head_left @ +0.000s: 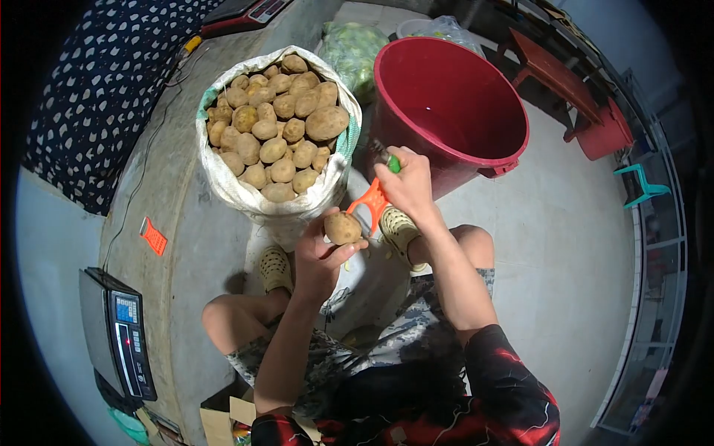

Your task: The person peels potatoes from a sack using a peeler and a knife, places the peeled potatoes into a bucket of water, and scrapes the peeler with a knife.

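Your left hand cups a potato, its visible side largely brown-skinned, beside the orange peeler gripped in your right hand. Unpeeled potatoes fill the white sack ahead; no fully peeled one shows.

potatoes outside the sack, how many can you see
1: a single potato held in the left hand, just in front of the white sack. Others may be hidden, as part of the red tub's inside is out of view.
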A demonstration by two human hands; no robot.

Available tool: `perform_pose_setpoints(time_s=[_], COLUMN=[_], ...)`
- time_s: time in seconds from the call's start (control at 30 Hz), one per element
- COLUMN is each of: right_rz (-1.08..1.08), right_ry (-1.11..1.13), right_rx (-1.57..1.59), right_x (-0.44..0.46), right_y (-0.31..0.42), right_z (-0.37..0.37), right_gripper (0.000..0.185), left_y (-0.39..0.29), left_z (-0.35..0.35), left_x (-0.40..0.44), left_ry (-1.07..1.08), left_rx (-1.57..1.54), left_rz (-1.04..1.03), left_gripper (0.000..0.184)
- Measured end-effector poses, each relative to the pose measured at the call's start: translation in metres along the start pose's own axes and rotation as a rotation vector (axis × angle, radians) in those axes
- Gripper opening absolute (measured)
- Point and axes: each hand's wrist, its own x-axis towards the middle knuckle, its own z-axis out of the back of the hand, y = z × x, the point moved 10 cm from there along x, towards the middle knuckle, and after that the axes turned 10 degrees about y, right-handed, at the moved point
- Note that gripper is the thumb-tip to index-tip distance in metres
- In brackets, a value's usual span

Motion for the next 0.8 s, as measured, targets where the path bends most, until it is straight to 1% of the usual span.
perform_pose_setpoints(time_s=[0.03, 0.07, 0.13, 0.17, 0.3, 0.37, 0.4, 0.47, 0.5, 0.57, 0.6, 0.67, 0.7, 0.73, 0.77, 0.8], right_rz=[0.076, 0.073, 0.147, 0.112, 0.126, 0.155, 0.153, 0.215, 0.214, 0.122, 0.121, -0.021, 0.005, 0.001, 0.009, 0.020], right_ry=[-0.014, -0.015, 0.016, 0.036, 0.022, 0.040, 0.039, 0.055, 0.054, 0.147, 0.146, 0.101, 0.057, 0.054, 0.069, 0.086], right_rx=[-0.078, -0.078, -0.112, -0.100, -0.153, -0.154, -0.154, -0.142, -0.142, -0.082, -0.082, -0.124, -0.011, -0.012, 0.062, 0.135], right_x=[-0.002, -0.003, -0.005, -0.004, -0.005, -0.005, -0.005, -0.005, -0.004, 0.004, 0.006, 0.011, 0.012, 0.011, 0.010, 0.009], right_y=[0.011, 0.013, 0.023, 0.020, 0.025, 0.031, 0.032, 0.040, 0.038, 0.019, 0.014, -0.014, -0.012, -0.012, -0.012, -0.005], right_z=[-0.002, -0.004, -0.011, -0.014, -0.012, -0.012, -0.011, -0.011, -0.011, -0.019, -0.020, -0.018, -0.014, -0.015, -0.017, -0.017], right_gripper=[0.025, 0.025, 0.024, 0.022, 0.022, 0.022, 0.022, 0.024, 0.024, 0.024, 0.024, 0.027, 0.027, 0.027, 0.026, 0.026], left_y=[0.004, 0.008, 0.013, 0.013, 0.008, 0.008, 0.004, 0.002, 0.002, -0.001, 0.001, 0.006, 0.006, 0.005, 0.004, 0.005], left_z=[0.000, 0.001, 0.004, 0.006, 0.007, 0.008, 0.007, 0.000, -0.001, -0.005, -0.001, -0.005, -0.007, -0.004, 0.000, -0.001], left_x=[0.001, 0.001, 0.002, 0.002, 0.003, 0.001, 0.000, 0.001, 0.001, -0.001, -0.003, -0.006, -0.005, -0.004, -0.004, -0.003], left_ry=[0.018, 0.035, 0.020, 0.004, 0.009, 0.003, 0.003, 0.055, 0.056, 0.064, 0.065, 0.251, 0.255, 0.201, 0.145, 0.143], left_rx=[-0.002, -0.003, -0.018, -0.034, 0.049, 0.154, 0.154, 0.174, 0.174, 0.172, 0.172, 0.081, 0.083, 0.087, 0.090, 0.087], left_rz=[0.020, 0.040, 0.017, -0.009, -0.008, 0.062, 0.064, 0.106, 0.107, 0.057, 0.058, 0.045, 0.049, 0.028, 0.002, -0.001], left_gripper=[0.057, 0.059, 0.058, 0.057, 0.056, 0.055, 0.055, 0.055, 0.055, 0.054, 0.054, 0.058, 0.058, 0.060, 0.062, 0.062])
